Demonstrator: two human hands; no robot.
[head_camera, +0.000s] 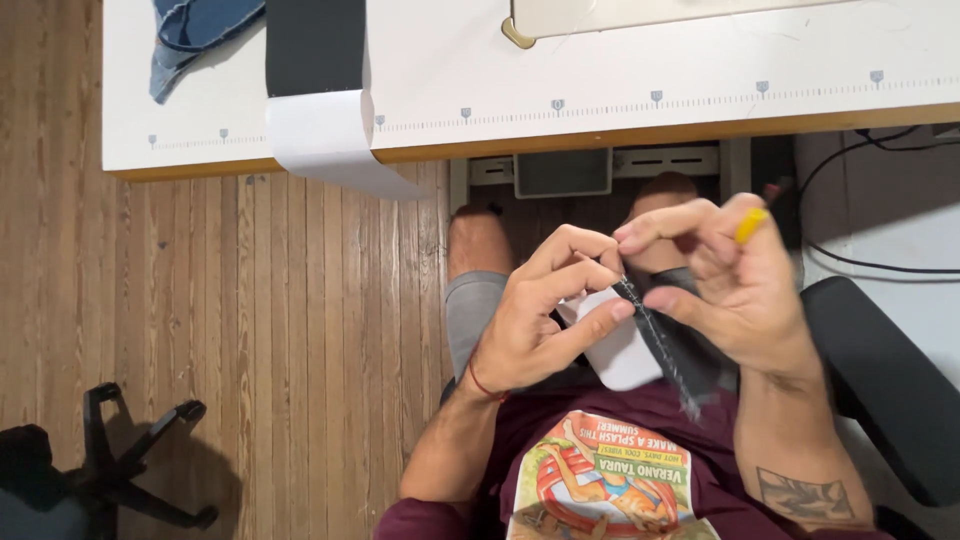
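We pinch the two-tone fabric piece (640, 345) between left hand (540, 320) and right hand (735, 290) — fingers closed on it, the right also holding a yellow-tipped tool (752, 224).

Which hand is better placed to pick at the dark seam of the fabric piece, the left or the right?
Probably the right hand: it holds a yellow-handled tool, and its fingertips pinch the dark seam. The left hand grips the white side of the fabric piece, steadying it.
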